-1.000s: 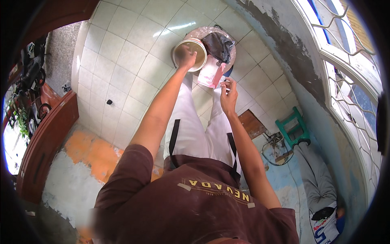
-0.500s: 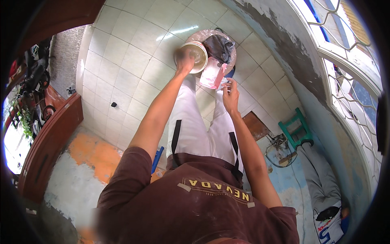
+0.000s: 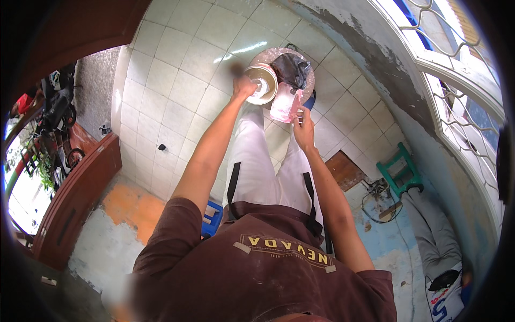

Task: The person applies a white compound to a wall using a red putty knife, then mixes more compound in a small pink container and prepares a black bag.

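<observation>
Two things, side by side: left hand (image 3: 245, 87) at the left rim of the bucket (image 3: 269, 79), right hand (image 3: 304, 127), fingers bent, at the near right corner of the pink-white tray (image 3: 282, 105), whose long axis points away (whether either pinches, I cannot tell).

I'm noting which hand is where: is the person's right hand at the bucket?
No, the left hand is at the bucket, while the right hand is beside the pink-smeared container.
</observation>
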`<state>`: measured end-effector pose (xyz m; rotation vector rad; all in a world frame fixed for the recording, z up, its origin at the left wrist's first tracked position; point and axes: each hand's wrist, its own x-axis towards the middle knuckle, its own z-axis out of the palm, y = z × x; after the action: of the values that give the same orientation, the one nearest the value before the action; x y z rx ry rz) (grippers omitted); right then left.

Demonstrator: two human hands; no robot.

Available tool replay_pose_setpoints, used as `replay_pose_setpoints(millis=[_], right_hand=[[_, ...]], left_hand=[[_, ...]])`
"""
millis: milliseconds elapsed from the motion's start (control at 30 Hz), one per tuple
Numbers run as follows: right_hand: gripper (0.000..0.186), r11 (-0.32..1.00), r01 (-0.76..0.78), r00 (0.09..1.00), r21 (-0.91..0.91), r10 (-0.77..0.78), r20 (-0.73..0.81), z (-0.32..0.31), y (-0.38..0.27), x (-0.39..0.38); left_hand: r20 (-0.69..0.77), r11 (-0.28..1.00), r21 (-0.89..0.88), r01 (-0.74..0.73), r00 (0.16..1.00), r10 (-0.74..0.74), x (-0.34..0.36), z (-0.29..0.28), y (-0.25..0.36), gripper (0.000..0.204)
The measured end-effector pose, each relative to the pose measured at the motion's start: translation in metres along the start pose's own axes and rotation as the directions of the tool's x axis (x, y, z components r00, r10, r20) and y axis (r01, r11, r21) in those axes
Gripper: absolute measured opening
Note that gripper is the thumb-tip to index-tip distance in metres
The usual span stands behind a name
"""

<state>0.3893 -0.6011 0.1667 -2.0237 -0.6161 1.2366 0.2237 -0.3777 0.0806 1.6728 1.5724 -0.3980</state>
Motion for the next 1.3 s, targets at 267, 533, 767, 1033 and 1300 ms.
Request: replay_pose_setpoints(millis=[267, 533, 767, 1033, 1300], right_hand=[[0.037, 1.000, -0.012, 1.000, 0.005, 0.012, -0.013, -0.011, 0.010, -0.004], [0.036, 1.000, 0.004, 1.000, -0.009, -0.004, -0.022, -0.023, 0.015, -0.006], [0.033, 0.999, 0.036, 0.999, 0.007, -0.036, 0.007, -0.004, -0.001, -0.003], [0.058, 0.990, 0.130, 0.988, -0.055, -0.124, 0.092, 0.008, -0.004, 0.001], [0.072, 0.966, 0.231, 0.973, -0.119, -0.231, 0.017, 0.032, 0.009, -0.009]], left_hand=[[0.073, 0.994, 0.014, 0.113, 0.991, -0.113, 0.000, -0.010, 0.028, 0.035], [0.260, 0.956, -0.161, 0.245, 0.945, -0.199, 0.010, -0.015, 0.027, 0.024], [0.066, 0.961, -0.268, -0.065, 0.994, 0.085, 0.018, 0.001, -0.035, 0.024], [0.142, 0.771, -0.635, -0.046, 0.974, 0.175, -0.082, 0.002, 0.000, 0.042], [0.329, 0.718, -0.694, -0.062, 0.859, 0.392, -0.123, 0.023, 0.007, 0.043]])
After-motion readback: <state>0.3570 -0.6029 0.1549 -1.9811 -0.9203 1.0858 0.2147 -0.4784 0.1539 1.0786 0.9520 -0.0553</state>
